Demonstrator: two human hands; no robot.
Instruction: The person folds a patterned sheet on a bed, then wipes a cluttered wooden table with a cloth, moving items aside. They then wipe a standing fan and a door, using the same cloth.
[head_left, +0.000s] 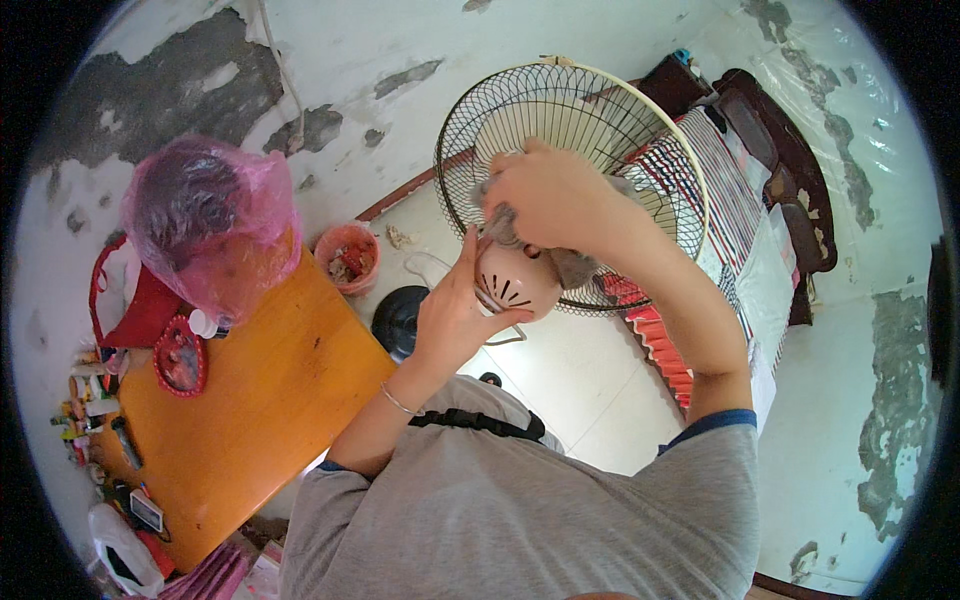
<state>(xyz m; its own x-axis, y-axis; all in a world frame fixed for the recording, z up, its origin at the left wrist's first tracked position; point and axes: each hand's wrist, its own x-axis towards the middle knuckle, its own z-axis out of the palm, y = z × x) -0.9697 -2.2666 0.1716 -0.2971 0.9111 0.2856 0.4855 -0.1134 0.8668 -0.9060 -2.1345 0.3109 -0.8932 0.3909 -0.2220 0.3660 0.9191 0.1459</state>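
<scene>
A standing electric fan is before me, its round wire guard (570, 82) facing away and its pinkish motor housing (517, 277) towards me. My left hand (457, 300) grips the housing from the left and below, with the thumb near its vent slots. My right hand (547, 195) holds a grey cloth (574, 268) against the top of the housing, close behind the guard. Part of the cloth hangs on the right side of the housing. The right fingertips are partly hidden. The round black base (397, 322) stands on the floor below.
An orange wooden table (285, 390) at left bears a pink plastic bag (214, 225) over a dark object, a red heart-shaped item (181, 355) and small bottles. A pink bin (347, 259) with waste stands beside it. A bed with a striped cover (705, 187) is at right.
</scene>
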